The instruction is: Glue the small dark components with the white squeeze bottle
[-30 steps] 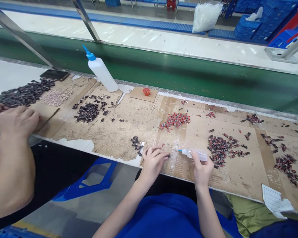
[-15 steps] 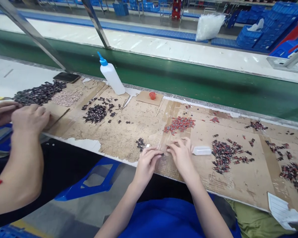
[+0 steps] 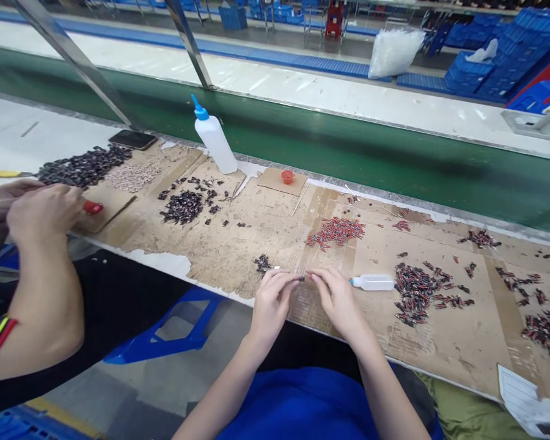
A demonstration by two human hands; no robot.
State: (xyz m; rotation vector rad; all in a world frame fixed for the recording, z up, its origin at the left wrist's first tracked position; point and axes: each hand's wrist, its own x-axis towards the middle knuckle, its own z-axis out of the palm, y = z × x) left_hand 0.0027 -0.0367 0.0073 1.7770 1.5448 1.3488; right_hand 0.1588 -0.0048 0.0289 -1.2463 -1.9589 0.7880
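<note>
My left hand [image 3: 275, 296] pinches a small black part [image 3: 301, 278] between thumb and fingertips. Facing it, the fingers of my right hand [image 3: 341, 299] are closed on a small red part [image 3: 308, 277], which nearly meets the black one. Fingertips hide most of both parts. Beside my left hand is a small heap of black parts [image 3: 263, 263]. Beyond my right hand lies a pile of red parts [image 3: 334, 232]. A small clear squeeze bottle [image 3: 374, 282] with a blue tip rests on its side by my right hand. To its right are heaped red-and-black pieces [image 3: 414, 292].
On the left, a co-worker's hands [image 3: 46, 211] work near a red object [image 3: 92, 207] and a dark pile [image 3: 85, 166]. A white bottle [image 3: 216, 145] stands at the back, near a red cap [image 3: 287, 177] on cardboard. More red-and-black pieces [image 3: 545, 333] lie far right.
My right fingertips have closed in toward the left hand, and a red part now shows in them. The co-worker's hands moved slightly, uncovering a red object. The whole view shifted a little.
</note>
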